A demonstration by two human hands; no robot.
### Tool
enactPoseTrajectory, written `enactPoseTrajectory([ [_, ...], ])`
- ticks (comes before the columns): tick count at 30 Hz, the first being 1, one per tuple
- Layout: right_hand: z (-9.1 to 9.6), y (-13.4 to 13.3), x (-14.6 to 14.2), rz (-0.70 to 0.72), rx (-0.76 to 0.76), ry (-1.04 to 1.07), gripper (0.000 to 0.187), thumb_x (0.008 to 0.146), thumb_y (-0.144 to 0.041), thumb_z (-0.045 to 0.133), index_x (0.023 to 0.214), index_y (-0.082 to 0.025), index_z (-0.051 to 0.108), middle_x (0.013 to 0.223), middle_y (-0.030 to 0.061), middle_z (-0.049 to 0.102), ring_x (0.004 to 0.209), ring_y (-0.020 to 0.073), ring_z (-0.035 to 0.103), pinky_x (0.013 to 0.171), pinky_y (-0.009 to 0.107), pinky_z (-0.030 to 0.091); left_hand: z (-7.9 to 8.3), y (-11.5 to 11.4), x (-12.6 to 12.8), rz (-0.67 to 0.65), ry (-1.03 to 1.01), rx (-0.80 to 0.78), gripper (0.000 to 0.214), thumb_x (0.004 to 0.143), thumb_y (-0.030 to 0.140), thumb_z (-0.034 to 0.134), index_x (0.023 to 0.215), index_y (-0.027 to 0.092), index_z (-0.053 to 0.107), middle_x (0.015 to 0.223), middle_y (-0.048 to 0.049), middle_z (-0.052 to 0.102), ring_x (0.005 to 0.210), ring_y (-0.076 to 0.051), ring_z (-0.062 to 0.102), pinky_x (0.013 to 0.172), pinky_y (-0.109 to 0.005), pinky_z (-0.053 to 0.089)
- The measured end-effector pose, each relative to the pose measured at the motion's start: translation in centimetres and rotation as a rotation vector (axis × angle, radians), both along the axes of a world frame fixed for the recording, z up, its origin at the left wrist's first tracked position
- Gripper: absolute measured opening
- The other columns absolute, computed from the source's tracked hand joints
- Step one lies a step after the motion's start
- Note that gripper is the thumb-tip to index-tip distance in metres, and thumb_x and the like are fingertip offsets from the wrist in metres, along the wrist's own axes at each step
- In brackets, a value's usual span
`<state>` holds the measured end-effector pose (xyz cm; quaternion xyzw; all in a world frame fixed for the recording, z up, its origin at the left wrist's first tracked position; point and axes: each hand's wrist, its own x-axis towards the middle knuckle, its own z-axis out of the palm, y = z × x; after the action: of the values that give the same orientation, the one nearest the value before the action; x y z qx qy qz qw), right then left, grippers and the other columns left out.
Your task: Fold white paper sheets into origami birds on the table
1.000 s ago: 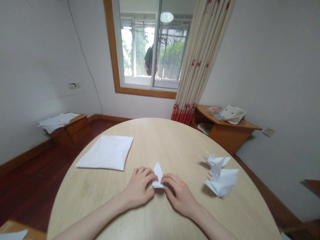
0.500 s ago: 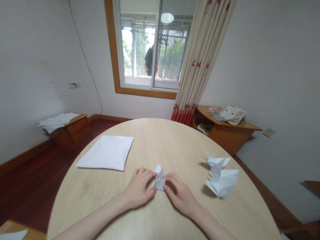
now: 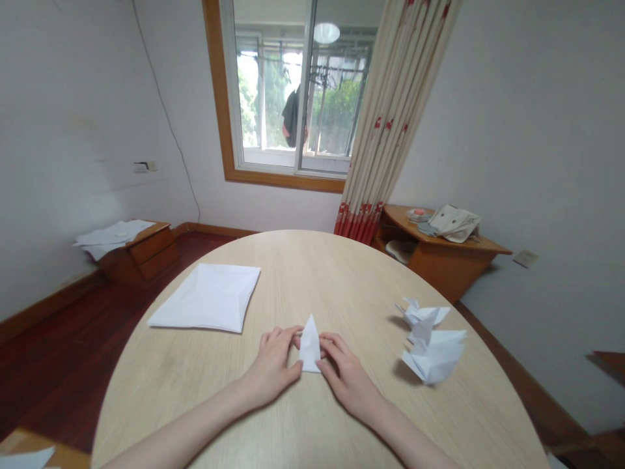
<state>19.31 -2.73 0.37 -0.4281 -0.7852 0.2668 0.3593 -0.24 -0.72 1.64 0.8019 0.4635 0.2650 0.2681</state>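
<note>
Two hands low over the near half of a round pale wooden table [image 3: 317, 273]: left hand [image 3: 273, 365] and right hand [image 3: 347, 379], side by side, forearms reaching in from the near edge. Between them, a small white folded paper triangle [image 3: 310, 345], flat on the tabletop, sharp tip toward the far edge, broad base toward the near edge. Held from both flanks: left fingertips [image 3: 294, 336] curled against its left side, right fingertips [image 3: 326, 339] against its right side, both hands closed on the paper and not spread. Sits about midway between the left and right edges.

Toward the left edge, well apart from the hands, a square stack of white paper sheets [image 3: 208, 296], turned slightly askew. Toward the right edge, two white folded paper figures [image 3: 433, 355], the smaller just behind the larger; touching or not, cannot tell.

Off the table, a low wooden cabinet [image 3: 146, 251] by the left wall and a wooden corner shelf [image 3: 439, 257] at the right.
</note>
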Motion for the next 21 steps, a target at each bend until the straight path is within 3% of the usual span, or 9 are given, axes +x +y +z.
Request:
enactPoseTrajectory([
  [4,-0.5,0.2,0.2,-0.025,0.006,-0.037,0.035,0.092,-0.017,0.043,0.125,-0.021,0.051,0.124,0.0128,0.050,0.105,0.0212,0.058,0.094,0.040,0.049,-0.7,0.2,-0.1,0.022,-0.013,0.089,0.062,0.072,0.014,0.057,0.131,0.020,0.039,0.117,-0.0098,0.057,0.111,-0.029,0.048,0.097,-0.048,0.033],
  [9,-1.6,0.6,0.5,-0.085,0.081,-0.130,0.041,0.092,-0.022,0.046,0.133,-0.020,0.046,0.131,0.0149,0.049,0.125,0.0265,0.046,0.106,0.048,0.040,-1.0,0.2,-0.2,0.037,-0.012,0.203,0.064,0.069,0.012,0.058,0.130,0.021,0.038,0.128,-0.0119,0.050,0.118,-0.031,0.044,0.098,-0.049,0.033],
  [16,-1.5,0.6,0.6,-0.069,0.177,-0.280,0.047,0.094,-0.020,0.043,0.141,-0.025,0.041,0.139,0.0130,0.049,0.126,0.0263,0.045,0.104,0.051,0.040,-0.2,0.3,-0.4,-0.040,0.114,0.249,0.031,0.073,0.011,0.058,0.102,0.022,0.054,0.120,-0.0052,0.059,0.114,-0.026,0.049,0.099,-0.044,0.032],
  [21,-0.6,0.3,0.3,-0.041,0.183,-0.361,0.044,0.096,-0.018,0.040,0.139,-0.023,0.045,0.145,0.0108,0.044,0.129,0.0250,0.041,0.104,0.049,0.040,0.4,0.4,-0.7,-0.068,0.166,0.235,0.022,0.078,0.016,0.059,0.098,0.023,0.056,0.113,-0.0016,0.065,0.109,-0.025,0.052,0.099,-0.047,0.029],
])
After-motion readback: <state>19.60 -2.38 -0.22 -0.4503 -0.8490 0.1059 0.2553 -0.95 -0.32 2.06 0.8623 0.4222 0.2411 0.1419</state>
